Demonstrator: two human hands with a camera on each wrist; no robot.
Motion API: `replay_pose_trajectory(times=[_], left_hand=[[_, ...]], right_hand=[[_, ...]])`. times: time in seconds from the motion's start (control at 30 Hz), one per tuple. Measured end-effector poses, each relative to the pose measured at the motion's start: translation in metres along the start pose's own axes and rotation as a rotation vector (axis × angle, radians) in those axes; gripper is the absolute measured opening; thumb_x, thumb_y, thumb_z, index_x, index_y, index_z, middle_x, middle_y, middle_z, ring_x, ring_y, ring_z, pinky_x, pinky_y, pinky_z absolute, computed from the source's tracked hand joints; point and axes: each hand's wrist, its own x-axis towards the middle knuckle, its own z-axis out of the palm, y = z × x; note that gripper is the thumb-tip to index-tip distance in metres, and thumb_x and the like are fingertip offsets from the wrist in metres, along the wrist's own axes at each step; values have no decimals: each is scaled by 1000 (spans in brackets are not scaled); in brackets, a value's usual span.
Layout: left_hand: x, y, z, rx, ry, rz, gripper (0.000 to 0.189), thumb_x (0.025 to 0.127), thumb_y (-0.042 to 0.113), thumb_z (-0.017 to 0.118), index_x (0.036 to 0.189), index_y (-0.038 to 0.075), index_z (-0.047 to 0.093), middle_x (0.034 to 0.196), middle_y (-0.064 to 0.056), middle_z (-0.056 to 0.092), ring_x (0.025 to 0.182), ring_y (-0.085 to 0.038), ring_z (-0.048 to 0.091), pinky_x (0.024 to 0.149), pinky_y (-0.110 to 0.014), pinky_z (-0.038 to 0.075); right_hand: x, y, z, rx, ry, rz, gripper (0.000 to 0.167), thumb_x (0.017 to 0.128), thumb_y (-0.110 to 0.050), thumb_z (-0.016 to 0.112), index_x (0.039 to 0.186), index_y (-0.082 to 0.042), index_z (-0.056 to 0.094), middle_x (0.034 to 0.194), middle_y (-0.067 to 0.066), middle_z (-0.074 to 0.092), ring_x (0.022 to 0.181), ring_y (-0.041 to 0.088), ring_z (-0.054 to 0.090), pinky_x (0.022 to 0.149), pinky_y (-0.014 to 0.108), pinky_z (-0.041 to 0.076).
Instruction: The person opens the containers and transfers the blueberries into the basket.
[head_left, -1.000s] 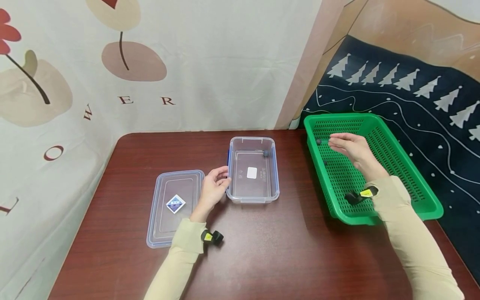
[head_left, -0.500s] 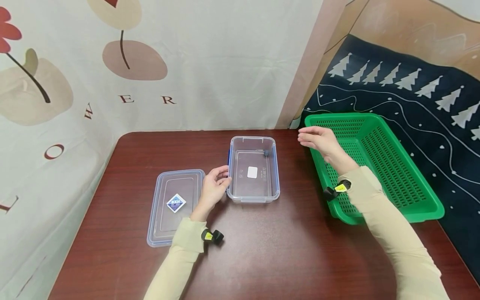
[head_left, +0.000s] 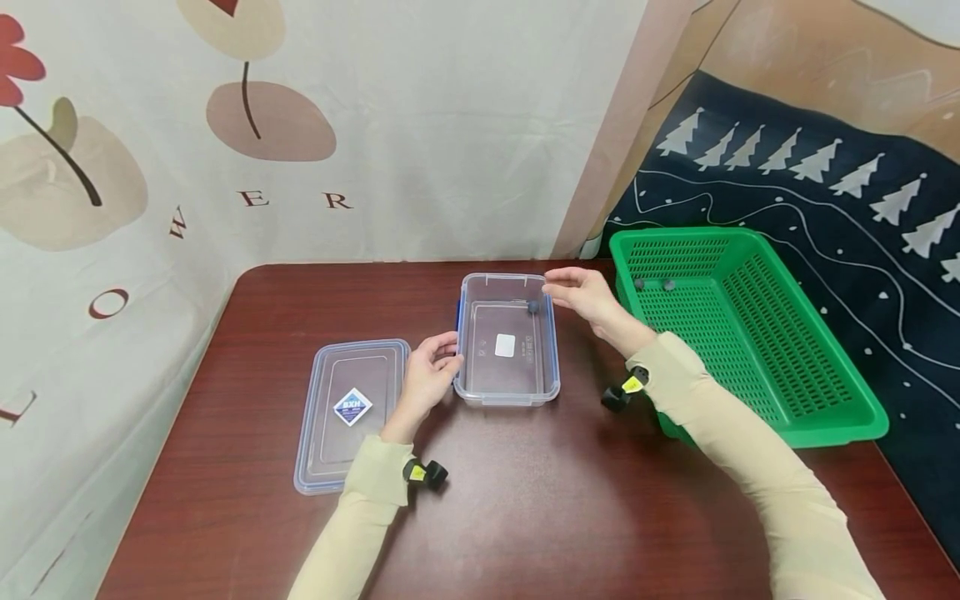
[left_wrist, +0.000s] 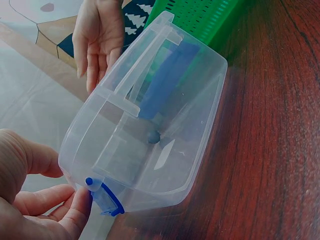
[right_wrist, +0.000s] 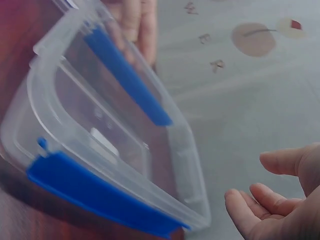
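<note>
A clear plastic food container with blue side latches stands uncovered on the table. One small, dark blue round thing, like a blueberry, lies inside near its far right corner. Thumb and fingers of my left hand hold the container's left side, by the latch. At the far right corner of the rim is my right hand, thumb and fingers apart in the right wrist view, nothing visible between them. Similar small round things lie in the green basket on the right.
A clear lid with a blue-edged rim and a diamond label lies flat left of the container, partly under my left hand and wrist. A white printed cloth hangs behind the table. Dark cloth with trees is behind the basket.
My right hand has moved left from over the green basket to the container's right rim. The left hand, the container and the lid have stayed in place.
</note>
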Motion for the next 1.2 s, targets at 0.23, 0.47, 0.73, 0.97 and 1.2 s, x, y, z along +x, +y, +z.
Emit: replay_pose_trajectory(times=[0.23, 0.47, 0.73, 0.97, 1.2], left_hand=[[0, -2, 0, -6, -2, 10, 35, 80, -16, 54, 115, -22, 51, 111, -37, 55, 105, -44, 54, 89, -28, 51], [0, -2, -1, -14, 0, 8, 35, 80, -16, 54, 115, -22, 51, 112, -36, 54, 105, -44, 53, 87, -22, 51], [0, -5, -1, -24, -2, 9, 36, 80, -16, 53, 115, -23, 50, 110, -37, 54, 104, -45, 53, 81, -14, 49], [1, -5, -1, -31, -4, 0, 36, 80, -16, 54, 116, -23, 50, 111, -37, 54, 105, -45, 53, 80, -12, 48], [1, -4, -1, -16, -4, -7, 36, 81, -16, 54, 116, -22, 50, 111, -36, 54, 105, -44, 53, 85, -18, 50]], right_hand=[[1, 11, 26, -87, -10, -18, 42, 90, -8, 60, 129, 7, 51, 126, 23, 55, 114, 30, 53, 100, 38, 45], [0, 17, 49, -96, -12, 6, 52, 91, -10, 58, 136, 9, 40, 137, 25, 45, 126, 32, 45, 105, 38, 39], [4, 24, 67, -201, -38, 84, 68, 93, -18, 57, 144, 8, 21, 151, 20, 22, 138, 30, 24, 112, 37, 26], [11, 28, 76, -294, -31, 147, 76, 93, -24, 55, 147, 5, 10, 154, 19, 10, 141, 27, 10, 115, 38, 16], [19, 28, 77, -339, -3, 171, 78, 91, -22, 57, 147, 5, 10, 154, 19, 11, 141, 27, 10, 116, 37, 15]])
